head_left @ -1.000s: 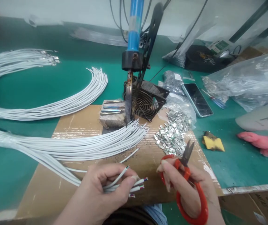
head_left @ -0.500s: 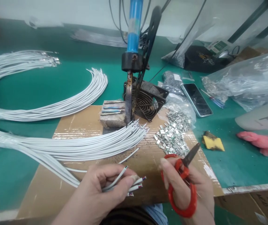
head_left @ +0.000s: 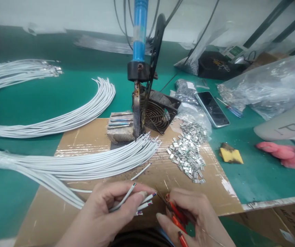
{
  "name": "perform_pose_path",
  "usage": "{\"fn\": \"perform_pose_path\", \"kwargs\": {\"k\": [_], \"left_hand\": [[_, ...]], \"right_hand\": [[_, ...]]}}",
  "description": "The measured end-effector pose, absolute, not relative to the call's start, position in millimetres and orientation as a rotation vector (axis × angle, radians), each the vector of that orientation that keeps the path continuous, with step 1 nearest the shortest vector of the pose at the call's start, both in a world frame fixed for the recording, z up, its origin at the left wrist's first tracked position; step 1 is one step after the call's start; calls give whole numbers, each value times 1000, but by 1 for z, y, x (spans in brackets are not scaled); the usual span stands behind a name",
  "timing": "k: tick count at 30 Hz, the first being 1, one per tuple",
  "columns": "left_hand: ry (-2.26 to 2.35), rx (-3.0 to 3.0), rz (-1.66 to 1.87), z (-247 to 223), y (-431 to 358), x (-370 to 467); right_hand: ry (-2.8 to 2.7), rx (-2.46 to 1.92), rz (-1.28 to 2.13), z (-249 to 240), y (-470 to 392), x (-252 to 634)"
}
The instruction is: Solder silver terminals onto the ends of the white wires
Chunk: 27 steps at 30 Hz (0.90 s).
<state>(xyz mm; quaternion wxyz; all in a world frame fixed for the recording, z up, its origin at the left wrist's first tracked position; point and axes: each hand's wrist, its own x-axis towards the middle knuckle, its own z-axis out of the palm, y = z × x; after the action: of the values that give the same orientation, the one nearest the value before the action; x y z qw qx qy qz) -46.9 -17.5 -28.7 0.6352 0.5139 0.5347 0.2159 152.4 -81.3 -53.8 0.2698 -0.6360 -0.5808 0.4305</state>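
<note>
Several white cable ends (head_left: 145,205) are pinched between the thumb and fingers of my left hand (head_left: 116,209); coloured wires show at their tips. My right hand (head_left: 193,216) holds red-handled scissors (head_left: 178,219), whose blades point up and left, close beside the cable tips. Whether the blades touch a wire is too small to tell. Beyond my hands, a large bundle of white cables (head_left: 98,164) lies on the cardboard (head_left: 75,137). A pile of small metal connectors (head_left: 188,147) is spread to its right.
A blue-handled soldering iron (head_left: 139,44) stands upright over a block (head_left: 121,132), beside a black fan (head_left: 160,113). Further right are a phone (head_left: 212,109), yellow sponge (head_left: 231,155), pink cloth (head_left: 282,154) and plastic bags (head_left: 268,82). More cable bundles (head_left: 85,116) lie left.
My right hand has moved left with the scissors, turning the blades from up-right to up-left, close to the cable tips. My left hand keeps its hold. The whole view has shifted slightly.
</note>
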Motion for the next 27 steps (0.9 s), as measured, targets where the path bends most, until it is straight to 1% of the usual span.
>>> {"fn": "perform_pose_path", "kwargs": {"k": [6,10,18,24,27], "left_hand": [[1204,1176,501,-30,-18,-47],[1272,1142,557,-28,-18,-43],[1255,1194,501,-30,-16,-44],[1269,1148,545,-34,-17,-44],[1225,1163,510,-37,-16,-46]], "right_hand": [[-1670,-1695,1170,-53,-77,155],[-1678,-1690,1167,-50,-73,155],[-1675,-1642,1170,-50,-68,158],[-1677,-1613,1127,-57,-71,159],[-1662,-1624,1071,-59,-73,153]]}}
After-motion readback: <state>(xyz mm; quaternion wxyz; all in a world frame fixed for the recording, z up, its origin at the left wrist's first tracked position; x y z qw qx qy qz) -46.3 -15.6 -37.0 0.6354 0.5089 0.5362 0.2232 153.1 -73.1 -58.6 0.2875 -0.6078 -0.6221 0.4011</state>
